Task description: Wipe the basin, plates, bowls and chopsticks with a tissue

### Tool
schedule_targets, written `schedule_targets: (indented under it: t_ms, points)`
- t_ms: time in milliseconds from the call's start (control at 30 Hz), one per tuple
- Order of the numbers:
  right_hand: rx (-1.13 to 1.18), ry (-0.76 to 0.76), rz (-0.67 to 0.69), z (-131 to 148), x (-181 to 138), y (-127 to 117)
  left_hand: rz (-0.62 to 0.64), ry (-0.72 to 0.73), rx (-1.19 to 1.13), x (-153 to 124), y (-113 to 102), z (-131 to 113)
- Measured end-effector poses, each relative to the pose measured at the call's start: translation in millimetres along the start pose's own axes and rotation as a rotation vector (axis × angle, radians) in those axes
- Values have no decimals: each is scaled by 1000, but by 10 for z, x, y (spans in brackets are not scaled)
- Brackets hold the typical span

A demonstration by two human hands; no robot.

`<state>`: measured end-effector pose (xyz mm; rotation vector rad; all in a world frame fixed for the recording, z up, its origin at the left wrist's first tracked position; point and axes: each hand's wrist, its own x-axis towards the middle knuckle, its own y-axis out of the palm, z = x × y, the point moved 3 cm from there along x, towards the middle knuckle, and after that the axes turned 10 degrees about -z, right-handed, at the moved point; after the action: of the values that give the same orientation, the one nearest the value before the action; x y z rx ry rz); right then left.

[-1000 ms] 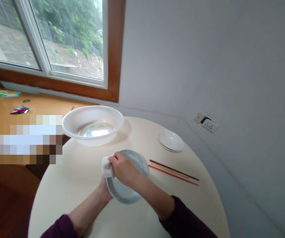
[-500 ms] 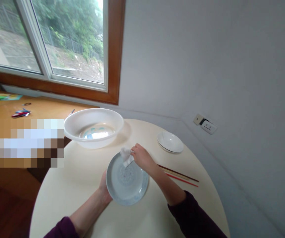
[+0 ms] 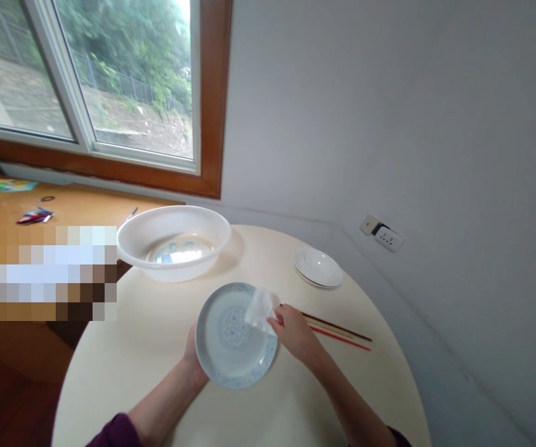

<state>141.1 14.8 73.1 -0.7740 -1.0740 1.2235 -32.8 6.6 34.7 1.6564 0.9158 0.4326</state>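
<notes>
A pale plate (image 3: 233, 329) with a blue-grey patterned rim and centre is tilted toward me above the table. My left hand (image 3: 195, 357) grips it from the left and below, with most of the fingers hidden behind it. My right hand (image 3: 290, 328) is closed in a pinch on a white tissue (image 3: 260, 307), which lies over the upper right part of the plate's face. Right of that hand, several chopsticks (image 3: 340, 329), dark brown, pale and red, rest on the table.
On the round cream table (image 3: 123, 329) a large translucent plastic basin (image 3: 179, 270) stands at the back left. White shallow dishes (image 3: 318, 267) sit at the back right, near the wall. A wooden desk (image 3: 81, 198) with small items adjoins on the left, beneath the window.
My right hand has moved right and down with the tissue, from the plate's top edge to its upper right side. My left hand keeps the plate in nearly the same place.
</notes>
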Motion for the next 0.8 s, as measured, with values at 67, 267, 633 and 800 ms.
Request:
schedule_targets:
  t_ms: [67, 267, 633, 800]
  points:
    - [39, 22, -11, -18, -83, 14, -63, 20, -6, 18, -128, -18]
    - [309, 122, -11, -54, -212, 157, -81, 7, -5, 24, -184, -46]
    - [682, 274, 8, -56, -258, 399, -368, 75, 4, -22, 30, -50]
    - [568, 168, -77, -119, -190, 308, -527, 174, 42, -30, 68, -156]
